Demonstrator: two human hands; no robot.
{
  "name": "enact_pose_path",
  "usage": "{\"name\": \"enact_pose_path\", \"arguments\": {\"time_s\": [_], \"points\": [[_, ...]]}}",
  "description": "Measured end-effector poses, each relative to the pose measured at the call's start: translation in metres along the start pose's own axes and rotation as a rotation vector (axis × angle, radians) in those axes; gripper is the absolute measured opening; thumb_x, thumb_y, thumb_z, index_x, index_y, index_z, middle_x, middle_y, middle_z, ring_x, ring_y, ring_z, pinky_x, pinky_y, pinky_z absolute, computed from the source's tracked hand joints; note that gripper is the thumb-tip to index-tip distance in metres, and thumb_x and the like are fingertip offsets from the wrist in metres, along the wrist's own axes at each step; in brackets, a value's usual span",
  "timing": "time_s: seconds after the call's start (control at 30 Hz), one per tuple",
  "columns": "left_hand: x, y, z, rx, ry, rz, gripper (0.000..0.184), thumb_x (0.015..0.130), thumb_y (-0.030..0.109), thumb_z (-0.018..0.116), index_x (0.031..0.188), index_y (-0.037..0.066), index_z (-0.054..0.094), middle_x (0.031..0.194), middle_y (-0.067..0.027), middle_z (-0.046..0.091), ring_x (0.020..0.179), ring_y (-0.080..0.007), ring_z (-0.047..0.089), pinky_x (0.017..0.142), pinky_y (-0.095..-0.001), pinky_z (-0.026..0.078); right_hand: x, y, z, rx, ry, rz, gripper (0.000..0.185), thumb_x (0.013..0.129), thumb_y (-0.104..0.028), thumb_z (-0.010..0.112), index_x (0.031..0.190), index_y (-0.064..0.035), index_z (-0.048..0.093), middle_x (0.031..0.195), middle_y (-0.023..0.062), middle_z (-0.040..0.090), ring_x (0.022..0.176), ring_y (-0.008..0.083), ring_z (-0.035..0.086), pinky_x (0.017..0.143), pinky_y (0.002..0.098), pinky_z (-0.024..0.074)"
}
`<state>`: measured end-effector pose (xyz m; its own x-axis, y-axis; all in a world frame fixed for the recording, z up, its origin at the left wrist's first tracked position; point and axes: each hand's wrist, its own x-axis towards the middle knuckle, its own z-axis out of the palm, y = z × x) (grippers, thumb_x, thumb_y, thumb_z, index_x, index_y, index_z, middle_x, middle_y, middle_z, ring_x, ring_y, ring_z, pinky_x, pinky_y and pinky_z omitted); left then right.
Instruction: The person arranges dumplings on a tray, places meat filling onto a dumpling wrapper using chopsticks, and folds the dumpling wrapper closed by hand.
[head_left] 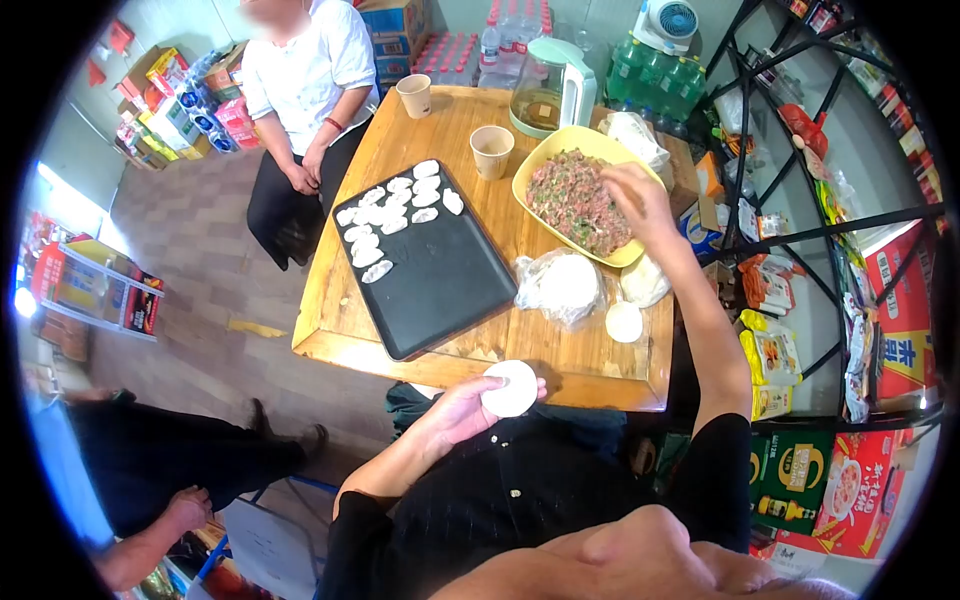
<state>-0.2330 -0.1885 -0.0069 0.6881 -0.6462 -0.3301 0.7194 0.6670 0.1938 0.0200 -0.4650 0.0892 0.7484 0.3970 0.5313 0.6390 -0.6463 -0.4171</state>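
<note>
My left hand (462, 408) holds a round white dumpling wrapper (511, 389) by its edge, just off the table's front edge. The wrapper lies flat across the fingers. My right hand (643, 207) reaches over a yellow bowl (598, 146) of minced meat filling (572, 195) flecked with green. Its fingers are bent together at the filling's right side; what they grip is hidden. A black tray (440, 285) holds several folded dumplings (375, 212) toward its far left. In front of the bowl are a plastic bag of white wrappers (562, 288) and a loose wrapper (624, 322).
On the wooden table (400, 130) stand two paper cups (491, 152) and a glass kettle (541, 100). A seated person (310, 90) is at the far left, another person (165, 450) at lower left. Metal shelves (800, 240) of packages line the right.
</note>
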Motion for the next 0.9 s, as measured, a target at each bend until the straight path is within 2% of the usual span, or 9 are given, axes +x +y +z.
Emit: {"name": "enact_pose_path", "arguments": {"time_s": [0.1, 0.2, 0.33, 0.4, 0.5, 0.57, 0.67, 0.73, 0.9], "points": [[0.0, -0.001, 0.001, 0.009, 0.015, 0.003, 0.05, 0.091, 0.008, 0.056, 0.134, -0.011, 0.04, 0.134, -0.0286, 0.053, 0.126, -0.0378, 0.053, 0.112, -0.0429, 0.04, -0.019, -0.013, 0.004, -0.161, -0.091, -0.107, 0.02, 0.087, -0.004, 0.067, 0.107, -0.0015, 0.067, 0.108, 0.0145, 0.065, 0.096, 0.0313, 0.066, 0.081, 0.0347, 0.0527], [0.001, -0.001, 0.0, 0.013, 0.026, 0.001, 0.052, 0.09, 0.01, 0.057, 0.134, -0.011, 0.04, 0.134, -0.0288, 0.052, 0.126, -0.038, 0.053, 0.111, -0.043, 0.041, -0.039, -0.038, -0.006, -0.18, -0.105, -0.08, 0.021, 0.085, -0.002, 0.068, 0.106, -0.003, 0.067, 0.108, 0.0145, 0.065, 0.094, 0.0344, 0.066, 0.08, 0.0365, 0.0539], [0.002, 0.001, -0.003, 0.015, 0.009, -0.017, 0.05, 0.09, 0.009, 0.057, 0.133, -0.011, 0.041, 0.132, -0.0283, 0.054, 0.126, -0.0366, 0.054, 0.111, -0.0432, 0.04, -0.053, -0.071, -0.033, -0.204, -0.104, -0.131, 0.016, 0.088, -0.001, 0.064, 0.103, -0.0009, 0.067, 0.105, 0.015, 0.065, 0.092, 0.0321, 0.067, 0.079, 0.0386, 0.0543], [0.002, 0.002, -0.002, 0.018, 0.003, -0.009, 0.05, 0.09, 0.009, 0.057, 0.133, -0.011, 0.041, 0.132, -0.0281, 0.055, 0.125, -0.0363, 0.054, 0.111, -0.0433, 0.04, -0.052, -0.081, -0.045, -0.01, -0.012, -0.096, 0.015, 0.088, -0.001, 0.064, 0.103, 0.0016, 0.066, 0.101, 0.0175, 0.065, 0.091, 0.032, 0.066, 0.078, 0.0364, 0.0537], [0.002, 0.001, 0.0, 0.024, 0.004, 0.004, 0.05, 0.09, 0.009, 0.057, 0.133, -0.011, 0.042, 0.131, -0.0278, 0.055, 0.125, -0.0362, 0.054, 0.112, -0.0436, 0.04, -0.032, -0.062, -0.05, -0.033, 0.142, -0.084, 0.015, 0.089, -0.001, 0.063, 0.103, 0.0036, 0.065, 0.099, 0.0185, 0.064, 0.09, 0.0324, 0.066, 0.077, 0.035, 0.0526], [0.003, -0.001, 0.002, 0.031, 0.01, 0.009, 0.05, 0.09, 0.009, 0.057, 0.133, -0.011, 0.042, 0.131, -0.0277, 0.055, 0.125, -0.0364, 0.054, 0.112, -0.0438, 0.039, -0.016, -0.035, -0.042, -0.029, 0.154, -0.071, 0.015, 0.089, 0.0, 0.062, 0.103, 0.0031, 0.065, 0.097, 0.0174, 0.064, 0.087, 0.0315, 0.065, 0.076, 0.0344, 0.0519], [0.004, -0.002, 0.006, 0.022, 0.002, 0.013, 0.049, 0.09, 0.008, 0.057, 0.132, -0.011, 0.042, 0.132, -0.0282, 0.054, 0.126, -0.0374, 0.054, 0.112, -0.0442, 0.039, -0.011, 0.003, -0.02, -0.014, 0.091, -0.01, 0.015, 0.088, -0.001, 0.063, 0.103, 0.0023, 0.064, 0.097, 0.017, 0.063, 0.086, 0.0328, 0.065, 0.075, 0.0359, 0.0518], [0.004, -0.004, 0.005, 0.042, -0.001, 0.005, 0.049, 0.09, 0.007, 0.057, 0.132, -0.01, 0.041, 0.133, -0.0287, 0.054, 0.126, -0.0383, 0.053, 0.112, -0.0447, 0.039, -0.015, -0.002, -0.011, -0.118, -0.06, -0.075, 0.017, 0.086, 0.0, 0.063, 0.103, 0.0001, 0.063, 0.102, 0.0162, 0.062, 0.09, 0.0336, 0.064, 0.078, 0.0378, 0.0518], [0.006, -0.006, 0.002, 0.001, -0.004, -0.021, 0.05, 0.09, 0.008, 0.056, 0.134, -0.011, 0.041, 0.134, -0.0277, 0.053, 0.126, -0.0368, 0.053, 0.112, -0.0428, 0.039, -0.046, -0.048, -0.029, -0.309, -0.173, -0.142, 0.022, 0.086, 0.001, 0.063, 0.108, -0.0017, 0.064, 0.108, 0.0151, 0.062, 0.096, 0.035, 0.063, 0.08, 0.0378, 0.0523]]}}
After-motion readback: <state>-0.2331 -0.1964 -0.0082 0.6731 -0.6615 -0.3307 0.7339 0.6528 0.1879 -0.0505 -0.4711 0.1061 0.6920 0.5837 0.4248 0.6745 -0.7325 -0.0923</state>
